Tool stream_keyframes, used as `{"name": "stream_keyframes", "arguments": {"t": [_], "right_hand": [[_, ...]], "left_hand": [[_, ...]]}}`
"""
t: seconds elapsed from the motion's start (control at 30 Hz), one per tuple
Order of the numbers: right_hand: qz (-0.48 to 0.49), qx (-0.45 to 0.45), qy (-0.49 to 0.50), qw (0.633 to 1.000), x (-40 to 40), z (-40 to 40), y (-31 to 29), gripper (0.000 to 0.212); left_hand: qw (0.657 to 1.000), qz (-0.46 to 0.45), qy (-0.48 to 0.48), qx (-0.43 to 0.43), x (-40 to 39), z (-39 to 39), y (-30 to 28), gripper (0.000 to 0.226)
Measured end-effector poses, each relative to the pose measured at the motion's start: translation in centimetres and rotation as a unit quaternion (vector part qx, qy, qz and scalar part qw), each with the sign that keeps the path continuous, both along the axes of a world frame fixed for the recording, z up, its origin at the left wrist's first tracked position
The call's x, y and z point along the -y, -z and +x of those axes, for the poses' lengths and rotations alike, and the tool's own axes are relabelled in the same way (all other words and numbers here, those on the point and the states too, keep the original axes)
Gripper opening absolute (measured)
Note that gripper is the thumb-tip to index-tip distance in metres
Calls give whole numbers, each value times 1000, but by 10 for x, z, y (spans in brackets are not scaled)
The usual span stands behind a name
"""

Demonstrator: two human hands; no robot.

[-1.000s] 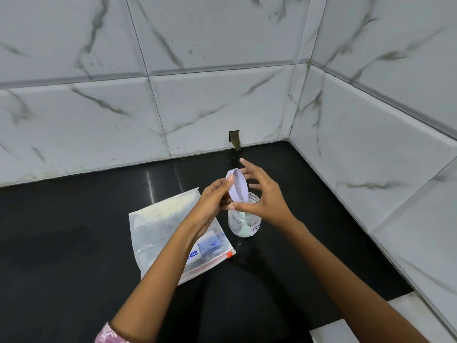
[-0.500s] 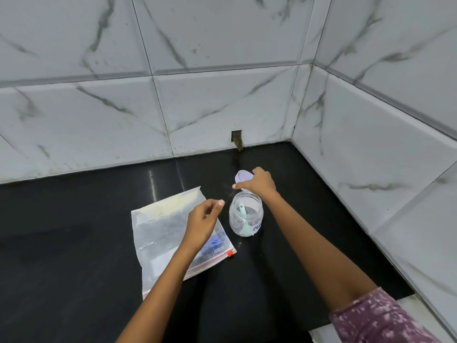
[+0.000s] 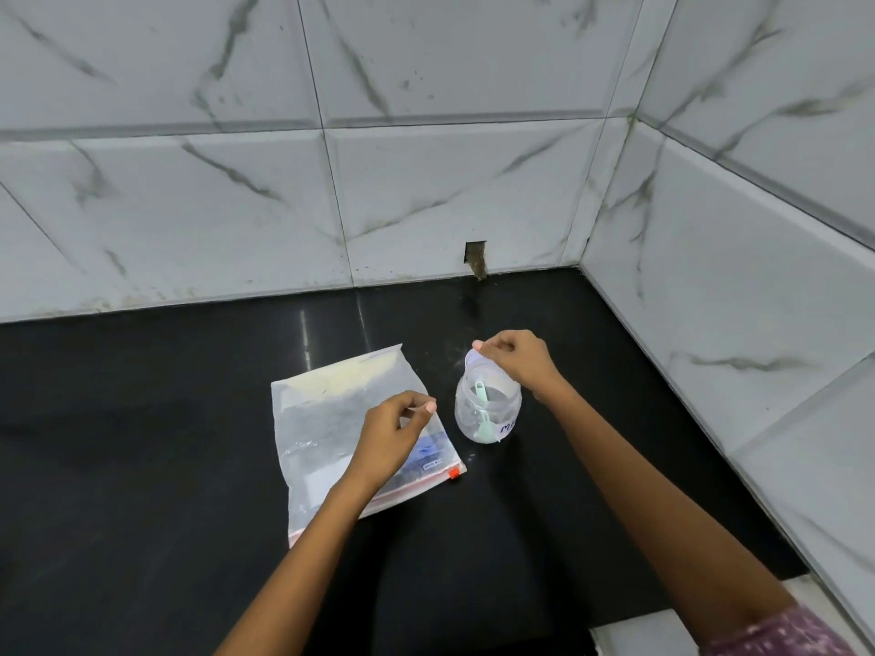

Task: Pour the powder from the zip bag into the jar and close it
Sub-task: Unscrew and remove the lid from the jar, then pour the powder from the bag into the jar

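Note:
A clear zip bag [image 3: 326, 419] with pale powder lies flat on the black counter, its red-striped zip edge toward me. Right of it stands a small clear jar [image 3: 487, 409], open at the top, with a pale green scoop inside and a handwritten label. My right hand [image 3: 516, 362] is behind the jar and holds the white lid [image 3: 473, 361] low against the counter at the jar's far side. My left hand [image 3: 393, 433] hovers over the bag's right part with fingers loosely curled and nothing in them.
The black counter [image 3: 142, 466] ends in white marble-look tiled walls at the back and right. A small notch [image 3: 476, 258] sits in the back wall behind the jar. A white ledge [image 3: 639, 632] shows at the near right.
The lid came off the jar's mouth in my right hand and went down behind the jar. My left hand let go of the jar and drew back over the bag.

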State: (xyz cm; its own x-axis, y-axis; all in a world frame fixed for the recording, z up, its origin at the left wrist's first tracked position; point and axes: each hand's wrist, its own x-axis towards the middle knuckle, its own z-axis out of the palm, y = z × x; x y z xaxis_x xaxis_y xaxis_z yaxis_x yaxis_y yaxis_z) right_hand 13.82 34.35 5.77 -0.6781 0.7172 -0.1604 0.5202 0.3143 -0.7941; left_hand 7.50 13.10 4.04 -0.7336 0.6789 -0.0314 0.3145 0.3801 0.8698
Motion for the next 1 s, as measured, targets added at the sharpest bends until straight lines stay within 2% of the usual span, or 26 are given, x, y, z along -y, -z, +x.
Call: {"name": "stream_keyframes", "arguments": {"t": [0.4,0.5,0.6,0.73,0.8,0.9,1.0], "right_hand": [[152,-8,-18,988,39,45,-10,25],[262,-75,-25,962,68,52,-16,19],[328,-130,-93,931,110,58,-15,15],[302,-106,-194,927,149,64,4,17],[299,-87,-203,928,162,65,17,15],[296,-66,-196,933,176,65,35,12],[296,-32,-197,934,183,63,46,10]], "left_hand": [[997,-73,19,1,60,-8,28,15],[992,-120,35,-36,81,-12,32,24],[981,-162,71,-83,99,-13,32,35],[984,-147,61,-82,113,-14,29,42],[985,-146,61,-62,117,-16,28,40],[984,-150,84,-52,124,-21,28,29],[982,-134,100,-89,127,-23,26,14]]}}
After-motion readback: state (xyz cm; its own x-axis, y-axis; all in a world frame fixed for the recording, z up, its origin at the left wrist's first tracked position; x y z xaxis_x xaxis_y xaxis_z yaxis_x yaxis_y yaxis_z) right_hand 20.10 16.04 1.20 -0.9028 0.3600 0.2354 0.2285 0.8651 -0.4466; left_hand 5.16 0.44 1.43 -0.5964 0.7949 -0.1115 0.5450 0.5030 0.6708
